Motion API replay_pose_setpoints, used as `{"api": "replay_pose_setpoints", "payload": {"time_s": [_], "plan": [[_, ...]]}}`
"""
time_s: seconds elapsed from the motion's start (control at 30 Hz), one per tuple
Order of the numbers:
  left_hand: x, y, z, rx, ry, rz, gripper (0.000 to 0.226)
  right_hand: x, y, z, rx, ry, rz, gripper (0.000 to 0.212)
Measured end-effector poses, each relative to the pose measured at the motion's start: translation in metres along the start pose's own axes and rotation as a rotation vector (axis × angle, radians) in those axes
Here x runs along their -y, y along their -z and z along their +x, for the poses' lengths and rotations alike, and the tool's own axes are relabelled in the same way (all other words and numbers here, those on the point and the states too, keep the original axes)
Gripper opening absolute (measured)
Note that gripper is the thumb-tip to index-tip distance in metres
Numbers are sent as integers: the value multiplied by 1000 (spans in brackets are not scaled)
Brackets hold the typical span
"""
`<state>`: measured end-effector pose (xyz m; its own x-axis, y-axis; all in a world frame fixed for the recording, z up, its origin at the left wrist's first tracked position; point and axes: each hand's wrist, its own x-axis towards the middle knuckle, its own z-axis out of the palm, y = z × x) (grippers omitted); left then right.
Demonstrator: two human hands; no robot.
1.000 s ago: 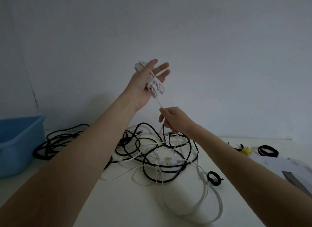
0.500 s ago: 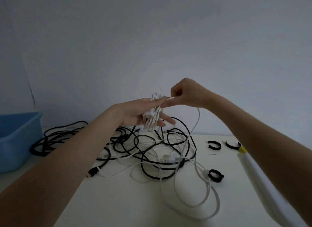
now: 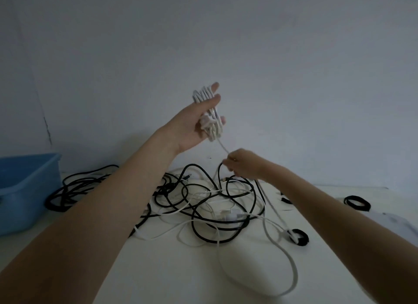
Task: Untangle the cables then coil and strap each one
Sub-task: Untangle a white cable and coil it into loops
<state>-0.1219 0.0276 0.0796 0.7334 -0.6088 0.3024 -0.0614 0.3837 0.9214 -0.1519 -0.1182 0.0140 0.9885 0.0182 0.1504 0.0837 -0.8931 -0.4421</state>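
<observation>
My left hand (image 3: 190,124) is raised above the table with a white cable coil (image 3: 204,94) wound round its fingers, and the thumb lies across the loops. A taut strand of that white cable (image 3: 222,146) runs down from the coil to my right hand (image 3: 244,165), which pinches it just above the pile. The cable's free length trails on in a wide loop (image 3: 291,272) across the near right of the table. Below both hands lies a tangle of black and white cables (image 3: 203,199).
A blue plastic bin (image 3: 24,186) stands at the left edge of the white table (image 3: 181,276). One black strap ring (image 3: 298,235) lies right of the tangle under the white cable. Another black strap ring (image 3: 357,203) is farther right. A plain wall closes off the back.
My left hand has risen again with the coil. My right hand has dropped from beside the coil to below it, drawing the white strand down.
</observation>
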Motion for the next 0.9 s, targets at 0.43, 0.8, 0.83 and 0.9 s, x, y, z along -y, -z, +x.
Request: {"api": "replay_pose_setpoints", "payload": {"time_s": [0.43, 0.8, 0.83, 0.9], "plan": [[30, 20, -19, 219, 419, 505, 39, 22, 51, -12, -101, 328, -30, 36], [9, -5, -17, 380, 152, 8, 52, -13, 37, -7, -180, 115, 788, 48], [9, -8, -11, 350, 95, -24, 50, -10, 29, -5, -154, 89, 734, 44], [7, -10, -1, 234, 27, -93, 43, -1, 17, -6, -119, 41, 505, 42]]}}
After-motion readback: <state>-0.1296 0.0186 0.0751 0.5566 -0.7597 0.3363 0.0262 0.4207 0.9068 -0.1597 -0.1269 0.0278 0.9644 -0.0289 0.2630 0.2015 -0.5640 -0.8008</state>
